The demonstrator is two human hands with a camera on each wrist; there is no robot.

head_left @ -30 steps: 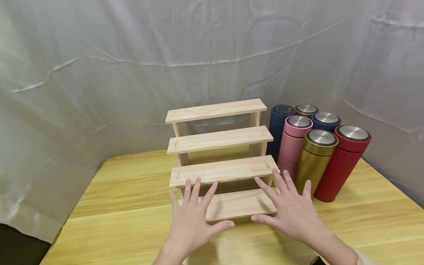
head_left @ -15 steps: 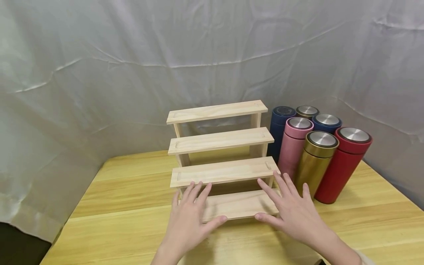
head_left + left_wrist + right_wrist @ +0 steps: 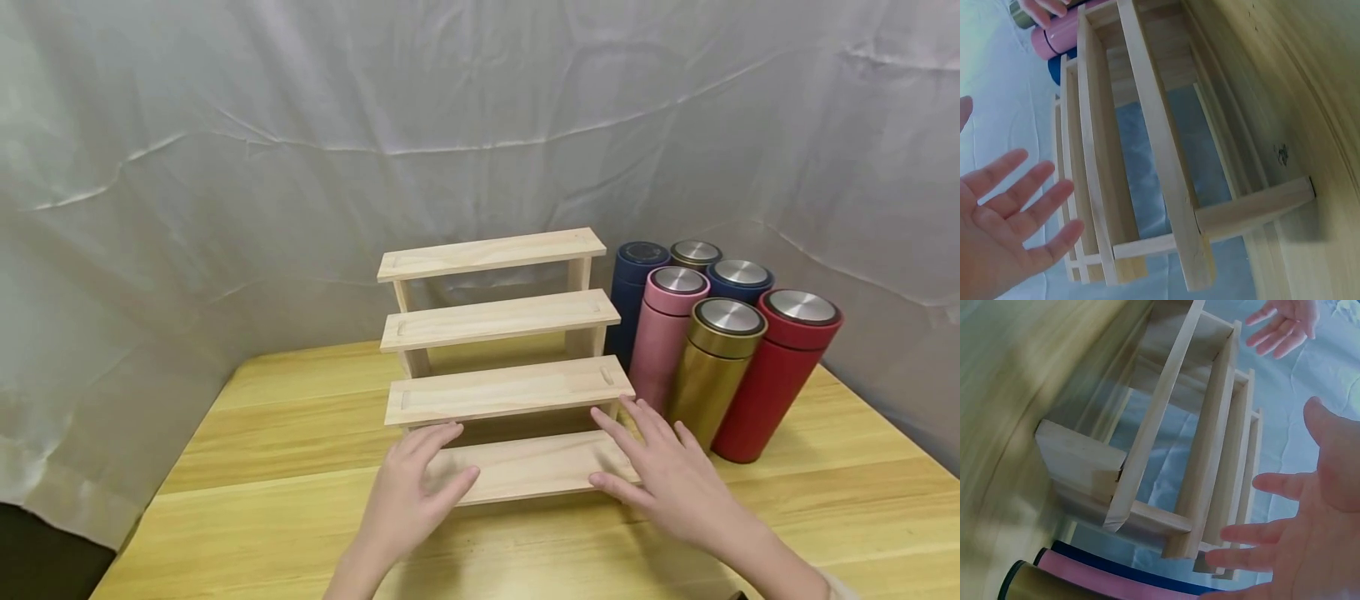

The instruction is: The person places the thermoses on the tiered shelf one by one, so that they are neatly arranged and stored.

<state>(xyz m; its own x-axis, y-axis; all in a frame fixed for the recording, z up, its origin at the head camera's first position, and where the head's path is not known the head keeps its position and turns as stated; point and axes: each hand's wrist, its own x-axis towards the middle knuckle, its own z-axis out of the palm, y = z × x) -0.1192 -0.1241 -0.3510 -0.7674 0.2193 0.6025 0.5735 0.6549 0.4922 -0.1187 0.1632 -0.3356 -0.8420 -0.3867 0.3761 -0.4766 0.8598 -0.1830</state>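
Observation:
A pale wooden stepped display shelf [image 3: 510,390] with several tiers stands on the table. My left hand [image 3: 408,492] hovers at the left end of its lowest step, fingers bent loosely and nothing in them. Over the right end of that step my right hand [image 3: 675,487] is spread, its fingertips close to the second step's corner. In the left wrist view, the left palm [image 3: 997,231] faces the shelf [image 3: 1157,125] with fingers apart. The right wrist view has the right hand [image 3: 1297,544] beside the shelf's tiers [image 3: 1216,431], likewise holding nothing.
Several upright thermos bottles are grouped right of the shelf: pink [image 3: 663,342], gold [image 3: 712,375] and red [image 3: 776,375] in front, with blue ones [image 3: 633,300] and another gold one [image 3: 695,252] behind. A grey cloth [image 3: 480,125] hangs behind the wooden table [image 3: 270,467].
My left hand has drawn back slightly to the left, its fingers going from spread to loosely bent. The right hand has shifted a little right with its fingers closer together. Shelf and bottles stay put.

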